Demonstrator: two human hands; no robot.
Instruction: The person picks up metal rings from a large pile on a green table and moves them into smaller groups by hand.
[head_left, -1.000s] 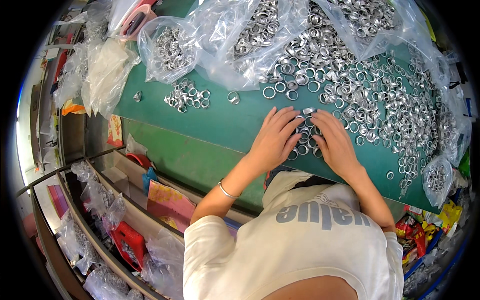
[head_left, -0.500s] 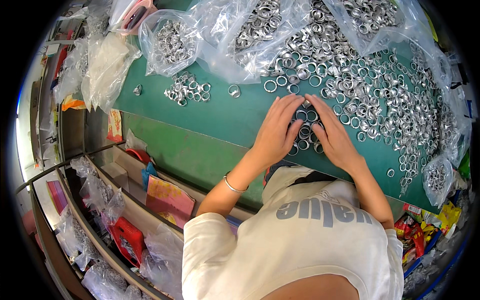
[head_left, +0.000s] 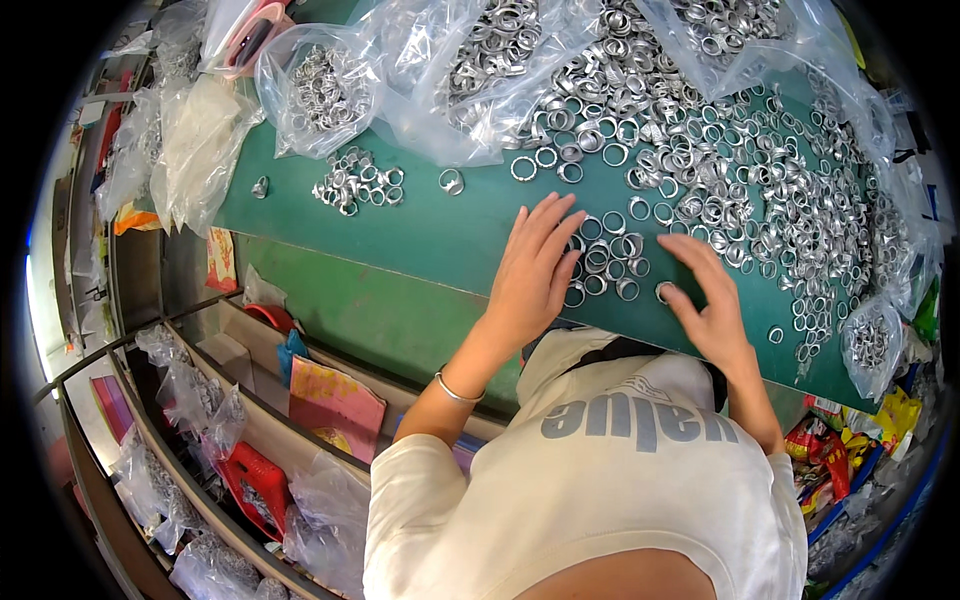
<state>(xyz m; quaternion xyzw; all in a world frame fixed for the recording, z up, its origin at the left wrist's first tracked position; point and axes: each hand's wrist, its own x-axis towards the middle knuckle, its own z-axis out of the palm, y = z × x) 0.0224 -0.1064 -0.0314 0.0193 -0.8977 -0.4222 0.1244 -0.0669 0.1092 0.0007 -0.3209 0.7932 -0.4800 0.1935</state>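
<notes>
Silver-coloured metal rings lie in a small cluster on the green tabletop. My left hand rests along the left side of that cluster, fingers stretched out and close to its edge. To the right of it my right hand is spread, thumb apart from the fingers. A single ring is at the tip of the right thumb; whether the thumb presses on it I cannot tell. A far larger heap of rings spreads over the table beyond and to the right.
Clear plastic bags filled with rings stand along the far side. A small pile of rings lies left, with one lone ring beside it. Below left is a shelf with a red basket and a pink booklet.
My hands were cupped together around the cluster; now they have parted, the right one moving right and nearer to me. The cluster of rings lies more exposed.
</notes>
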